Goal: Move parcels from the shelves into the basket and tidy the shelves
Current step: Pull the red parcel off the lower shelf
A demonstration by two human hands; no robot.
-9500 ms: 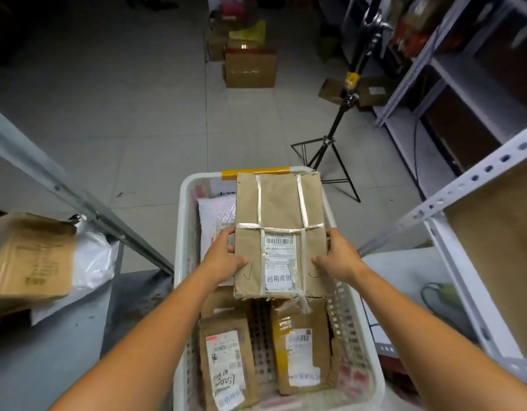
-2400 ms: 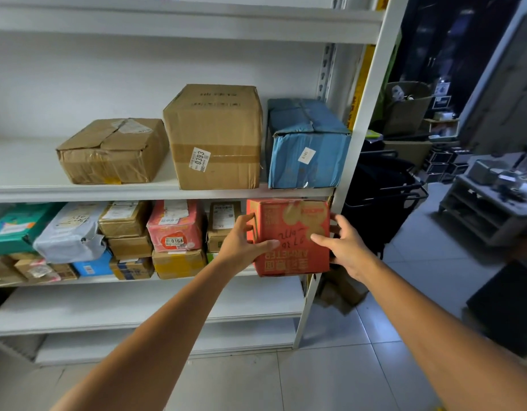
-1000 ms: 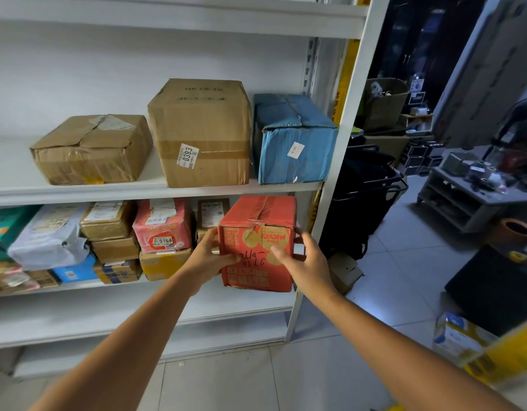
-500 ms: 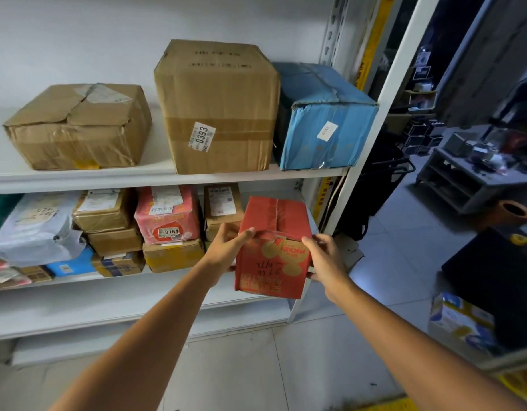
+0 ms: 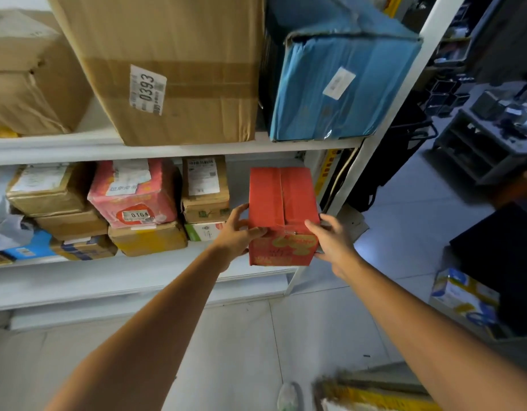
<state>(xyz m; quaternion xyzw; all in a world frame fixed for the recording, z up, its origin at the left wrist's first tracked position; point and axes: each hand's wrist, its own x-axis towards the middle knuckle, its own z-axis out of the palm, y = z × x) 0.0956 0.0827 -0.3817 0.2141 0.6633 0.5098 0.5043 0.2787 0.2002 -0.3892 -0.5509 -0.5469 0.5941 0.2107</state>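
L hand (image 5: 237, 232) grips the left side of the red box (image 5: 281, 203), thumb on the front face, fingers up along the side. R hand (image 5: 330, 241) holds the right side, fingers curled on the front-right corner. The box is upright btw both hands, taped flaps on top. It's at the right end of the lower shelf (image 5: 137, 271), at the front edge, near the white upright post (image 5: 390, 108). Can't tell if its base rests on the board or is just off it.

Just left on the same shelf, a brown box w/ a white label (image 5: 204, 188) is stacked on a small green-and-white box (image 5: 204, 231). Further left, a pink parcel marked 0164 (image 5: 131, 194) sits on a yellowish carton (image 5: 148, 238).

On the upper shelf (image 5: 167, 149), a big brown carton w/ sticker 0393 (image 5: 173, 69) stands next to a blue-wrapped box (image 5: 339, 84) at the right end.
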